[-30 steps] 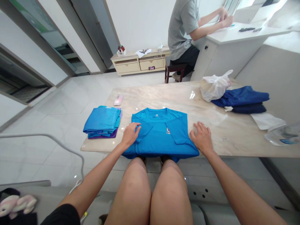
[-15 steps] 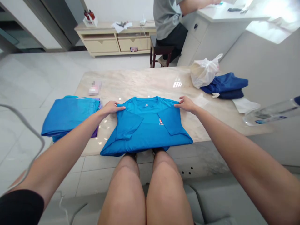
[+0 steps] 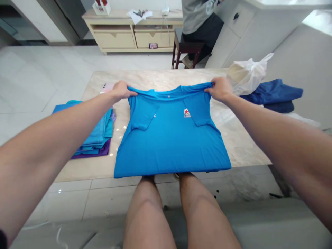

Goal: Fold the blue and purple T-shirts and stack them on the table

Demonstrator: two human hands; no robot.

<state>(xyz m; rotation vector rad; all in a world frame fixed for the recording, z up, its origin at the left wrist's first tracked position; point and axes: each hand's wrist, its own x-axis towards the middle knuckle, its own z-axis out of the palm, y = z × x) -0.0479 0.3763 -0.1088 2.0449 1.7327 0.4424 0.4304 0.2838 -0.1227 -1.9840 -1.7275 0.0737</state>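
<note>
A blue T-shirt is stretched between my two hands, with both sleeves turned inward over its front and a small red-and-white print on the chest. My left hand pinches its shoulder on the left, fingers closed. On the opposite shoulder, my right hand grips the fabric the same way. The neckline runs between the hands, and the lower edge reaches the near side of the marble-patterned table. Partly behind my left forearm lies a stack of folded blue and purple clothes.
At the right of the table are a white plastic bag and dark blue clothing. Beyond the table stand a low cream cabinet and a person in grey on a dark stool. My knees are below the near edge.
Both hands went from resting beside the T-shirt to pinching its shoulders, then pulled it away from me toward the far side. The shirt now lies longer and straighter. The view has shifted too.
</note>
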